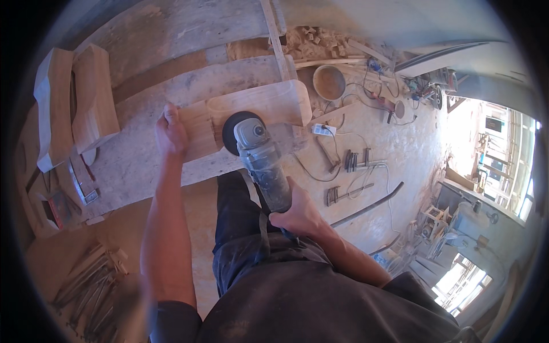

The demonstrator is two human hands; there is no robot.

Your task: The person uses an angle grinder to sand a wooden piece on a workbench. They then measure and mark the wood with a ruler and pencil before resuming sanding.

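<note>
The carved wooden board (257, 108) is half-hidden by the angle grinder (260, 157) — gripped by the right hand (297, 214) — pale, steadied under the left hand (170, 131).

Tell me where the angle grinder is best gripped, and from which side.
Probably by its long grey body, from the rear end nearest the person. The grinder lies lengthwise with its black disc at the far end against the wooden board, so the rear keeps fingers away from the disc. The right hand already wraps that end; the left hand holds the board's edge.
</note>
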